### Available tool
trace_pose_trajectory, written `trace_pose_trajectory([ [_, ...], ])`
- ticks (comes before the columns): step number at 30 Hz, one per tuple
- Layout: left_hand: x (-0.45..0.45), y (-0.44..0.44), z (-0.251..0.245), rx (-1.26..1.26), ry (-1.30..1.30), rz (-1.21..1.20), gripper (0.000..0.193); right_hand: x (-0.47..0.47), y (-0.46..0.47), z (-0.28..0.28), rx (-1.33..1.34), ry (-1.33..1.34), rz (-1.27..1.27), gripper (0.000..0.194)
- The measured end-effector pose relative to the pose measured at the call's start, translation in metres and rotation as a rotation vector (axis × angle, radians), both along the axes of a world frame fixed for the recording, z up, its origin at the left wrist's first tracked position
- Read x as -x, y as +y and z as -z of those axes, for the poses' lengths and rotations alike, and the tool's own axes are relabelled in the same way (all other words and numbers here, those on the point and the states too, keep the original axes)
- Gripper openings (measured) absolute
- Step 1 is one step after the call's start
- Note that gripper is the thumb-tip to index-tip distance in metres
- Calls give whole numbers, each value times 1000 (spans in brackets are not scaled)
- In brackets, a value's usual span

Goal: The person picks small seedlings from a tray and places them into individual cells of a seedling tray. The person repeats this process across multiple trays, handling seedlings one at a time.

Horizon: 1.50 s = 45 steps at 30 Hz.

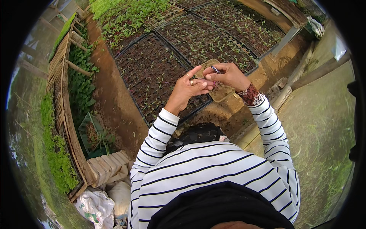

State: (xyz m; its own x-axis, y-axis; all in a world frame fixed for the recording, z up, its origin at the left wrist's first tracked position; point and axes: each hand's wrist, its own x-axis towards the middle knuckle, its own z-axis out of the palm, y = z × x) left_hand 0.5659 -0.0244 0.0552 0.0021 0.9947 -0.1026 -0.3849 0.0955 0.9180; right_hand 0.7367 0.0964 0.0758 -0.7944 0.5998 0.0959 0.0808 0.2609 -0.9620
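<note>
Over the near edge of a seedling tray, my left hand has its index finger raised and its other fingers curled around small purple-stemmed seedlings. My right hand meets it at the fingertips and grips a slim, dark, shiny tool, whose exact kind is not clear. Below both hands is a shallow tan plastic container with a soiled bottom, partly hidden by the fingers. Dark soil and small, sparse seedlings fill the cells of the tray.
More seedling trays lie beyond, with dense leafy greens at the far left. A bare soil path separates them from a raised wooden bed. White sacks lie at lower left; translucent sheeting borders the right.
</note>
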Motion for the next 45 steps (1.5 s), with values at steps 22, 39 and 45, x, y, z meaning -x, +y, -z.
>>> trace_pose_trajectory([
  [22, 0, -24, -2, -69, 181, -275, 66, 11, -57, 33, 29, 30, 119, 28],
  [39, 5, -28, 1, -30, 132, -238, 66, 11, -56, 37, 58, 64, 55, 26],
  [45, 4, -28, 4, -12, 69, -242, 68, 6, -54, 32, 189, -61, 61, 26],
])
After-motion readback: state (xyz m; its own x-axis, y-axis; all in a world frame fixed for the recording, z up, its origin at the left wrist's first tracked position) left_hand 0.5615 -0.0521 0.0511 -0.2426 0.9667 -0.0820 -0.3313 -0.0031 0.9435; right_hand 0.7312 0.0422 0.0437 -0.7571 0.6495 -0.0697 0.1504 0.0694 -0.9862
